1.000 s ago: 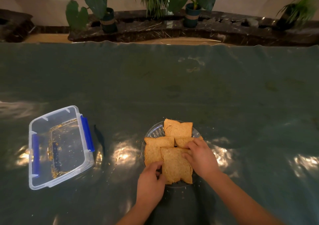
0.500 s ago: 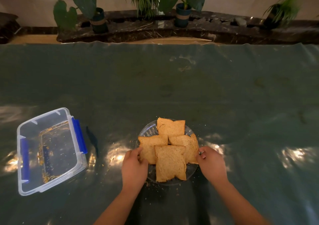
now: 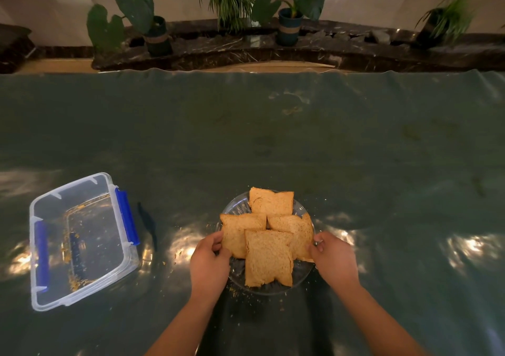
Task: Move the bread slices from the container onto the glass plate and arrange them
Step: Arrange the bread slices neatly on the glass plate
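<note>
Four bread slices (image 3: 269, 257) lie on the glass plate (image 3: 237, 210), which stands on the bench (image 3: 273, 142) near its front edge, directly in front of the person. The slices overlap each other: one is at the far side of the plate, two are side by side in the middle, and the nearest one lies on top of those two and reaches to the front rim.

The left hand (image 3: 209, 264) is at the left side of the plate. Its fingers are curled and its fingertips (image 3: 218, 242) touch the edge of the left middle slice; whether they also touch the plate rim, the picture does not show. The right hand (image 3: 334, 258) is at the right side of the plate, also with curled fingers, and its thumb and fingertips are at the edge of the right middle slice and the rim. Neither hand is spread flat; both are loosely curled at the two sides of the plate, and if they really pinch something is not clear.

The clear plastic container (image 3: 82, 242) with blue clips (image 3: 127, 217) stands well apart to the left on the bench. It holds only crumbs. Some crumbs (image 3: 240, 293) also lie on the bench just in front of the plate. The bench is covered with a shiny dark green sheet. Behind the bench, potted plants (image 3: 289, 14) stand on a dark marble ledge.
</note>
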`<state>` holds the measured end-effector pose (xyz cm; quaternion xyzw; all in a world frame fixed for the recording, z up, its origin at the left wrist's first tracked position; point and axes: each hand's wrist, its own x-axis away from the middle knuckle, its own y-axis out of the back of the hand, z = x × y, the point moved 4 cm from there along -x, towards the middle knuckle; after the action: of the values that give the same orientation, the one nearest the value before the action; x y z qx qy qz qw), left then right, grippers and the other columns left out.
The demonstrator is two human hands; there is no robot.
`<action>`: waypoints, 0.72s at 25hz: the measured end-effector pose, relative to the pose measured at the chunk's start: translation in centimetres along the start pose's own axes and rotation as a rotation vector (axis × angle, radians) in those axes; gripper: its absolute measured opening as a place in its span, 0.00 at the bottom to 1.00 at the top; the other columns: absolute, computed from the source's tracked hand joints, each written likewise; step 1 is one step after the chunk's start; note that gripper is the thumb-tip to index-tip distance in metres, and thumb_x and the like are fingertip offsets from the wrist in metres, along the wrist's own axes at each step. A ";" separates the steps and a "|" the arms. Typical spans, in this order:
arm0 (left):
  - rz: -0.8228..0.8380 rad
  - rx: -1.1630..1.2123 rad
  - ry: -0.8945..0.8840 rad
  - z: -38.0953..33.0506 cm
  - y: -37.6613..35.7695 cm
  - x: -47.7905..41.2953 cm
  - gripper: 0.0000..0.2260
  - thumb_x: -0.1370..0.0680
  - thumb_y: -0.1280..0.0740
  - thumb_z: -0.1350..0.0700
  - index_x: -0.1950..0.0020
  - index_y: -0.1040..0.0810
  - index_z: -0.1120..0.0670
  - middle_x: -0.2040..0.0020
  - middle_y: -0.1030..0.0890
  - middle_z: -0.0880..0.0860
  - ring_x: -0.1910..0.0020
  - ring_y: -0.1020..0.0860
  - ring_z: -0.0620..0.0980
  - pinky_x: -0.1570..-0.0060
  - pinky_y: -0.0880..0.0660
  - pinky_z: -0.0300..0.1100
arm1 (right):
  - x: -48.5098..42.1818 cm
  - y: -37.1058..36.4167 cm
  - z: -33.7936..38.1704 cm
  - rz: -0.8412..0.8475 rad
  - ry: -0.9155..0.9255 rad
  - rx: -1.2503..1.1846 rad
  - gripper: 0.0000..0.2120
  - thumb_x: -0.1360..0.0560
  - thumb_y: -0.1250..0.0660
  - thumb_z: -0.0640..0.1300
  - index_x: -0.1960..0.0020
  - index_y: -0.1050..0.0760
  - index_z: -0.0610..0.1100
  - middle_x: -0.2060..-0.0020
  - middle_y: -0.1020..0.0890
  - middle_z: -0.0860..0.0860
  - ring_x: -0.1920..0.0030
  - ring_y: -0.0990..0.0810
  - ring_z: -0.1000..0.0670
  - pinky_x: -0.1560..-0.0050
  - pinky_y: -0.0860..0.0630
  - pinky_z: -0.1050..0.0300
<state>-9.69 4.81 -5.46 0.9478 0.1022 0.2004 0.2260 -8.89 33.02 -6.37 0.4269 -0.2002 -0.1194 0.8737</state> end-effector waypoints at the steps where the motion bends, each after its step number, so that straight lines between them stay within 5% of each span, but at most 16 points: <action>1: -0.005 0.002 0.001 0.1 0.1 0.0 0.17 0.26 0.34 0.63 0.39 0.20 0.51 0.47 0.17 0.47 0.50 0.21 0.43 0.55 0.28 0.36 | 0.0 0.0 0.0 0.007 -0.002 0.006 0.05 0.28 0.30 0.46 0.53 0.24 0.48 0.72 0.21 0.53 0.68 0.23 0.55 0.69 0.32 0.64; 5: -0.050 -0.017 -0.053 0.0 0.4 0.1 0.16 0.28 0.33 0.63 0.43 0.20 0.49 0.49 0.21 0.46 0.51 0.23 0.45 0.53 0.27 0.44 | 0.1 0.0 0.0 -0.029 0.035 0.030 0.07 0.27 0.32 0.50 0.59 0.28 0.49 0.66 0.24 0.54 0.64 0.26 0.54 0.68 0.34 0.60; 9: 0.015 0.016 -0.025 0.0 0.4 0.4 0.19 0.27 0.33 0.62 0.48 0.23 0.36 0.53 0.19 0.39 0.53 0.21 0.37 0.58 0.29 0.37 | -0.1 -0.4 0.2 -0.029 0.045 -0.013 0.14 0.24 0.35 0.51 0.65 0.31 0.46 0.66 0.25 0.50 0.66 0.27 0.52 0.69 0.36 0.57; 12: 0.039 0.038 -0.013 0.0 0.2 0.7 0.17 0.27 0.33 0.61 0.49 0.21 0.38 0.54 0.16 0.39 0.53 0.19 0.36 0.58 0.26 0.37 | -0.5 -0.7 0.5 0.003 0.044 -0.055 0.15 0.23 0.37 0.51 0.64 0.32 0.44 0.65 0.25 0.47 0.66 0.27 0.50 0.69 0.36 0.57; 15: 0.038 0.046 -0.015 -0.3 0.3 0.9 0.20 0.28 0.33 0.60 0.55 0.23 0.32 0.56 0.17 0.34 0.56 0.20 0.32 0.61 0.28 0.36 | -0.9 -0.8 0.8 0.030 0.088 -0.018 0.10 0.21 0.40 0.50 0.57 0.27 0.45 0.58 0.23 0.47 0.61 0.26 0.50 0.63 0.32 0.55; 18: 0.036 0.043 -0.027 -0.1 0.3 0.8 0.17 0.28 0.33 0.61 0.57 0.22 0.36 0.58 0.16 0.38 0.58 0.20 0.36 0.64 0.28 0.38 | -0.7 -1.0 0.9 0.073 0.131 0.015 0.14 0.20 0.41 0.49 0.37 0.27 0.47 0.50 0.24 0.46 0.52 0.24 0.46 0.52 0.27 0.53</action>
<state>-9.01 4.80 -5.02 0.9568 0.0863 0.1895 0.2031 -9.94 32.02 -6.88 0.4329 -0.1591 -0.0579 0.8854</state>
